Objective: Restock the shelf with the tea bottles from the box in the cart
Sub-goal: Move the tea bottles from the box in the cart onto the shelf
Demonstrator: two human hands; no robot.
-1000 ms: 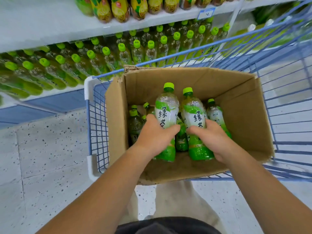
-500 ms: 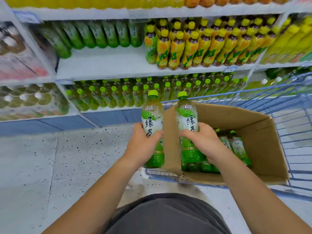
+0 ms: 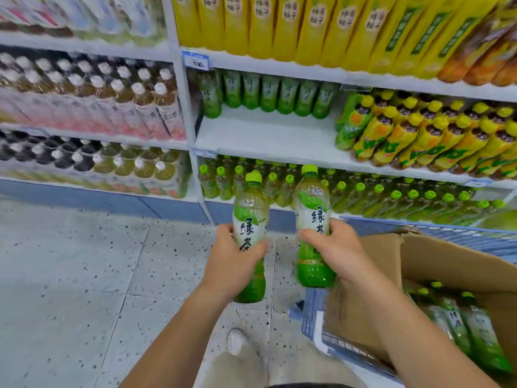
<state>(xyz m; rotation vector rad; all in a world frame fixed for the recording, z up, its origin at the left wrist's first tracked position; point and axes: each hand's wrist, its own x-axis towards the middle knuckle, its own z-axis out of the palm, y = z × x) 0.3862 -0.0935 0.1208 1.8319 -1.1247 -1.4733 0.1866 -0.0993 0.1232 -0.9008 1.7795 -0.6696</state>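
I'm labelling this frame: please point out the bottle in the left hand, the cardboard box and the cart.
left-hand bottle [image 3: 249, 218]: head view, white label.
cardboard box [image 3: 453, 267]: head view, inner back wall.
cart [image 3: 312, 315]: head view, blue wire side.

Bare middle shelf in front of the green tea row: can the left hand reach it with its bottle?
Probably yes: that shelf is open in front, and nothing stands between it and the left hand holding its bottle.

Bare forearms [image 3: 173, 340], beige trousers [image 3: 237, 369], white shoe [image 3: 236, 339], dark shirt hem [image 3: 307, 385].
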